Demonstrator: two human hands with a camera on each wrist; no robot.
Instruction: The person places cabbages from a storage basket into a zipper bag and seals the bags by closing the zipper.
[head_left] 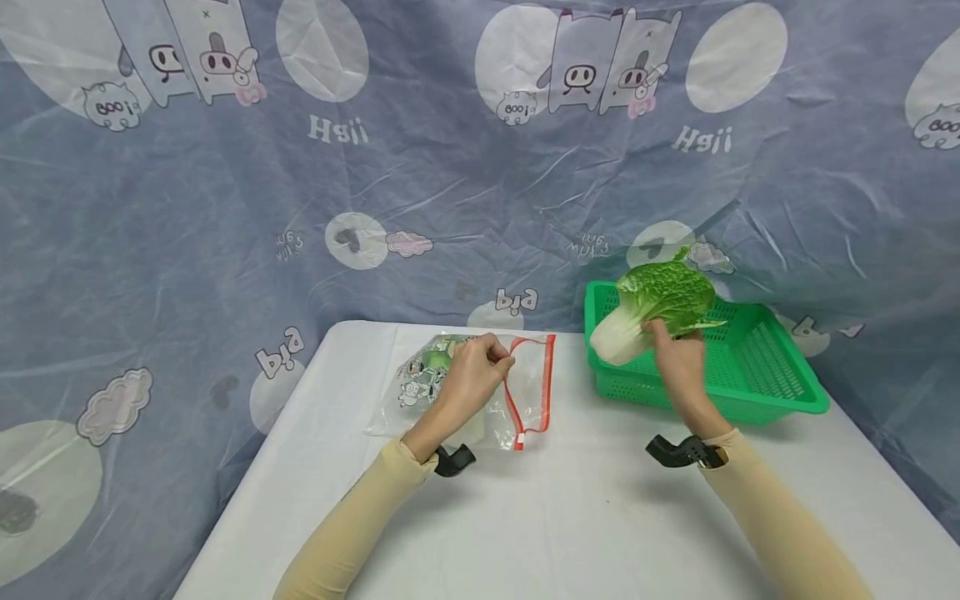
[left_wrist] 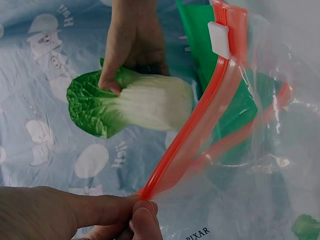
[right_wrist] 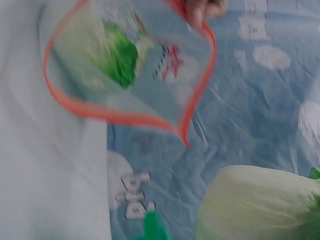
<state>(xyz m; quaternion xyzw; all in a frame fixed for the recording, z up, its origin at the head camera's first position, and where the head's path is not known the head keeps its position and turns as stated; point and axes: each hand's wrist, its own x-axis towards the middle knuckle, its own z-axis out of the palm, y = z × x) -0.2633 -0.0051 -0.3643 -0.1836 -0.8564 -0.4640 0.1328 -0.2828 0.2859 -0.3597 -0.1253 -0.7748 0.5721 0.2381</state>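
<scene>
My left hand [head_left: 474, 371] pinches the red zip edge of a clear zip bag [head_left: 530, 383] between thumb and fingers. The bag's mouth gapes toward the right, and a white slider [left_wrist: 219, 40] sits on the zip. Inside the bag lies a leafy green-and-white vegetable [right_wrist: 119, 55], partly hidden by printed figures. My right hand [head_left: 681, 362] grips a napa cabbage [head_left: 663, 296] around its middle, with the white stem end pointing left toward the bag. The cabbage is held up above the left part of a green basket [head_left: 772, 358].
The basket, with perforated sides, stands at the back right of the white-covered table [head_left: 570, 533]. A blue-grey patterned curtain [head_left: 435, 167] hangs right behind the table and down its sides. Black straps with a camera mount sit on both wrists.
</scene>
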